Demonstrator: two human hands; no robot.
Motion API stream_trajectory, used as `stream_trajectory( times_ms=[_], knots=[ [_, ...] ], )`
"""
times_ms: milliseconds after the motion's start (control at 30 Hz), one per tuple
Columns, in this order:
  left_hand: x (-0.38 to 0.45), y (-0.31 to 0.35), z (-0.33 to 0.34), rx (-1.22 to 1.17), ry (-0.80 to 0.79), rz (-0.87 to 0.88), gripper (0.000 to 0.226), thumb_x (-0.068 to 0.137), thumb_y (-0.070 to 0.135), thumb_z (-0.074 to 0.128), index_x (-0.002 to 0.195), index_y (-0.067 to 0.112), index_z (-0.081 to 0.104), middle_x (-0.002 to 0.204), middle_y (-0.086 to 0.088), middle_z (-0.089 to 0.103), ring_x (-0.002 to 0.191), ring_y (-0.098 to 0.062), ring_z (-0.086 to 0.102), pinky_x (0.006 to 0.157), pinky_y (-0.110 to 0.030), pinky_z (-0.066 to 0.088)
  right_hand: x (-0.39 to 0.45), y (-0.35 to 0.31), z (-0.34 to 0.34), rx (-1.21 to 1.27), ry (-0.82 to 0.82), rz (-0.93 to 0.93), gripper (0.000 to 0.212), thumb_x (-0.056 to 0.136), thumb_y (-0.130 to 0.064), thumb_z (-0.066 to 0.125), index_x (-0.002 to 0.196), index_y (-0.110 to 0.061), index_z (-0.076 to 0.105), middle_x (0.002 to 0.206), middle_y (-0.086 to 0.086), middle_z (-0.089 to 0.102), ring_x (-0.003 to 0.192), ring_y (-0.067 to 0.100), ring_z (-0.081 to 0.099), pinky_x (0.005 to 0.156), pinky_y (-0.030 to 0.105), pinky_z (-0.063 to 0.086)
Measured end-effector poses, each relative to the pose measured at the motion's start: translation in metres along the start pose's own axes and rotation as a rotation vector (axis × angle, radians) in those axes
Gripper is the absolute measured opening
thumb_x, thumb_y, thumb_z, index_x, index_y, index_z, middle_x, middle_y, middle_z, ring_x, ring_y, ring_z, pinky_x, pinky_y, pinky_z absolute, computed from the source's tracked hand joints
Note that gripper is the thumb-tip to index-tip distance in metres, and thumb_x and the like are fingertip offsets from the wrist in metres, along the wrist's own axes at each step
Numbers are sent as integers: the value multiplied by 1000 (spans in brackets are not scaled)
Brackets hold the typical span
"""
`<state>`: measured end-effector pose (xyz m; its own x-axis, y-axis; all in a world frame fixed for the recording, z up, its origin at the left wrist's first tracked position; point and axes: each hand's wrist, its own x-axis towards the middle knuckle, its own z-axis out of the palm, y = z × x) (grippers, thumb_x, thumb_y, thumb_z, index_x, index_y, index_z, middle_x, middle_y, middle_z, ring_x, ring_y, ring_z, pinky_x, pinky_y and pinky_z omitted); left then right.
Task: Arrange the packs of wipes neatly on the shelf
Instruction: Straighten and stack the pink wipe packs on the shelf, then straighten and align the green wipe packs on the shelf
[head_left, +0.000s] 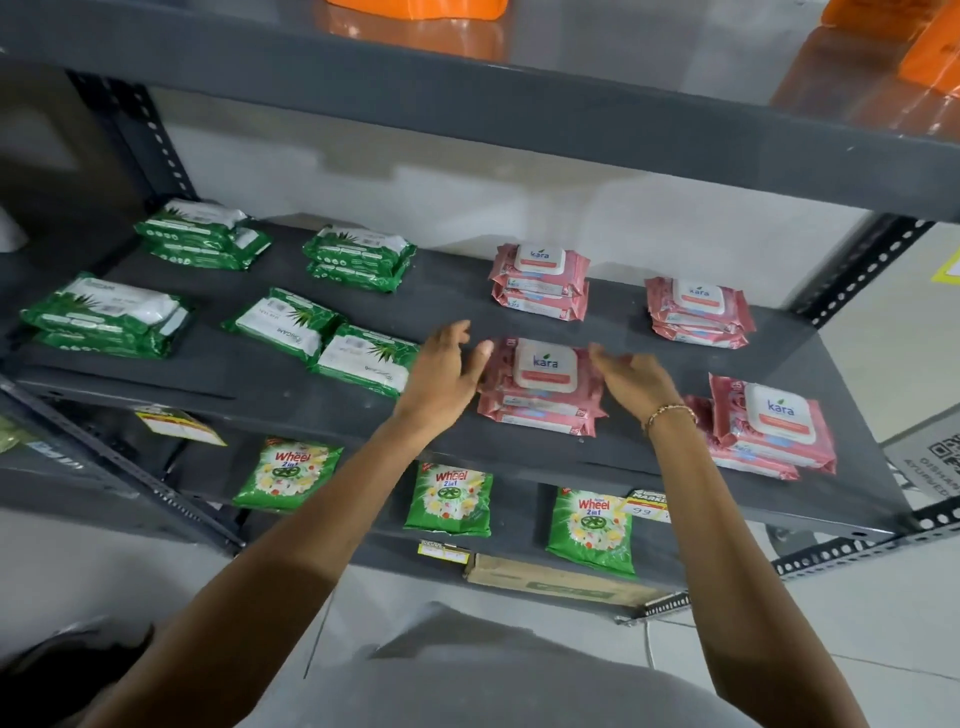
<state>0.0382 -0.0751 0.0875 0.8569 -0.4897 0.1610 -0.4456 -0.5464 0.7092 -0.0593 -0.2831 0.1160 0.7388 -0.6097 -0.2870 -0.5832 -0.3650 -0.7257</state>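
Observation:
A stack of pink Kara wipe packs (543, 389) lies at the front middle of the dark grey shelf (322, 410). My left hand (447, 371) is open at its left edge, fingers spread, thumb tip by the top pack. My right hand (636, 382) is open at its right edge. Neither hand grips a pack. More pink stacks lie at the back middle (540, 280), back right (698, 312) and front right (769, 426). Green wipe packs lie on the left half: back left (202, 234), back middle (358, 257), front left (104, 317), and two loose skewed packs (322, 340).
An upper shelf (519, 114) with orange packs (415, 8) overhangs the work area. Below, green Wheel detergent sachets (449, 499) and a cardboard box (561, 584) sit on the lower shelf. Perforated uprights (857, 270) stand at the corners.

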Motion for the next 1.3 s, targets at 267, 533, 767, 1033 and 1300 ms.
stream_trajectory(
  times_ms=[267, 533, 767, 1033, 1300],
  knots=[
    [-62, -165, -113, 483, 315, 73, 30, 93, 10, 43, 106, -8, 63, 102, -26, 64, 93, -42, 59, 89, -49, 44, -32, -109, 97, -112, 64, -508, 23, 91, -24, 54, 101, -10, 68, 107, 10, 70, 99, 25, 64, 89, 29, 48],
    [-97, -260, -152, 601, 54, 47, 60, 89, 27, 32, 138, -5, 44, 144, -20, 46, 138, -33, 36, 118, -42, 15, -32, -143, 227, -546, -147, -555, 65, 86, -34, 60, 139, -5, 36, 145, 18, 35, 135, 35, 31, 111, 43, 29],
    [-79, -281, -143, 685, 9, 48, 67, 99, 45, 12, 135, 0, 48, 141, -17, 51, 132, -33, 45, 111, -43, 21, -11, -136, 245, -775, -161, -397, 87, 79, -37, 64, 146, -7, 17, 151, 18, 20, 143, 35, 11, 115, 55, 13],
    [-77, -289, -139, 612, 96, 100, 56, 100, 41, 21, 131, 3, 49, 134, -19, 57, 127, -31, 42, 108, -43, 24, -28, -152, 223, -842, -170, -207, 92, 66, -46, 77, 137, -6, 36, 138, 13, 48, 125, 34, 46, 100, 46, 43],
    [-78, -291, -136, 593, 121, 101, 55, 101, 40, 17, 134, 5, 43, 136, -18, 55, 131, -28, 37, 111, -42, 21, -49, -216, 212, -640, -138, -409, 57, 57, -60, 71, 97, -20, 62, 89, -2, 65, 82, 18, 61, 72, 31, 51]
  ],
)
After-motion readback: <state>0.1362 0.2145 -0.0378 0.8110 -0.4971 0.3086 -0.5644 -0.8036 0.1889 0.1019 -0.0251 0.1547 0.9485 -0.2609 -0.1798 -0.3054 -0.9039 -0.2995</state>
